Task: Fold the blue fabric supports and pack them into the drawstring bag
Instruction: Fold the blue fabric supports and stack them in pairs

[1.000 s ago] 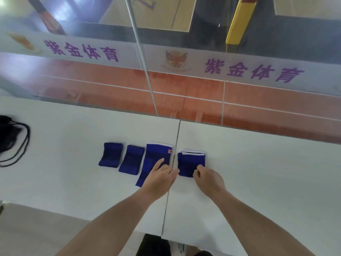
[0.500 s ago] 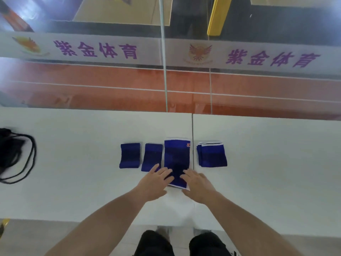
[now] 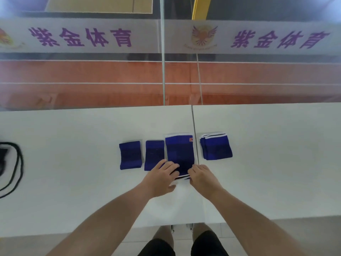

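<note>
Several blue fabric supports lie in a row on the white table [image 3: 73, 163]. The long unfolded support [image 3: 180, 152] with white trim and a small red logo lies in the middle. My left hand [image 3: 162, 177] and my right hand [image 3: 202, 177] pinch its near edge, one at each corner. A folded support [image 3: 216, 147] lies to its right. Two small folded ones [image 3: 130, 155] [image 3: 154, 154] lie to its left. The black drawstring bag [image 3: 2, 159] sits at the far left edge, its cord [image 3: 17, 169] looping out.
A seam [image 3: 194, 135] between two tabletops runs beside the long support. A glass wall [image 3: 166, 61] with purple lettering rises right behind the table's far edge. My legs [image 3: 184, 244] show below the near edge.
Both hands have left the folded support at the right and now grip the near edge of the long support. The camera view has swung left and downward.
</note>
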### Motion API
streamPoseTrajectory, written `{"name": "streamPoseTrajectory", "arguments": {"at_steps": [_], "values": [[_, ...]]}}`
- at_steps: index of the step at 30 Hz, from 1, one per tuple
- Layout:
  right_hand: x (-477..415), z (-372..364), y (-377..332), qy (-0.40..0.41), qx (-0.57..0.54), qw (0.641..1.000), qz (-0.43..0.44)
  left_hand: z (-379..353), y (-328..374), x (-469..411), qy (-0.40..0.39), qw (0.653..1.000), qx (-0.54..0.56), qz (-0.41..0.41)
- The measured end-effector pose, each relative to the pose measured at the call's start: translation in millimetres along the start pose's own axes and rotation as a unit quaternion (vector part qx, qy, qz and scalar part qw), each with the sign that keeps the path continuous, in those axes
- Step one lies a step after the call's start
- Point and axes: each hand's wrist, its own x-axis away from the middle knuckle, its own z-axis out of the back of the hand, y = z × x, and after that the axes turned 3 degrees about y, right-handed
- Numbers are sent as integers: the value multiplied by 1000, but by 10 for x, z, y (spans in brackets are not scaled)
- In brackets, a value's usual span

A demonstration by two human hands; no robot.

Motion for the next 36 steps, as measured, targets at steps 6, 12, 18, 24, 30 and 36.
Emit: {"name": "streamPoseTrajectory", "arguments": {"at_steps": [6,12,18,24,30,36], "values": [[59,268,180,4,-184,980,-74,51,-107,-54,-25,994,95,48],[108,331,360,-12,-240,967,-89,178,7,-190,19,947,254,197],[-93,180,436,-3,-291,943,-165,294,15,-279,22,896,308,318],[-422,193,433,17,-277,926,-254,404,26,-560,93,832,340,429],[-616,197,412,13,-123,966,-229,279,44,-711,116,900,89,410],[-616,307,405,51,-14,985,-162,109,75,-592,13,983,-9,184]]}}
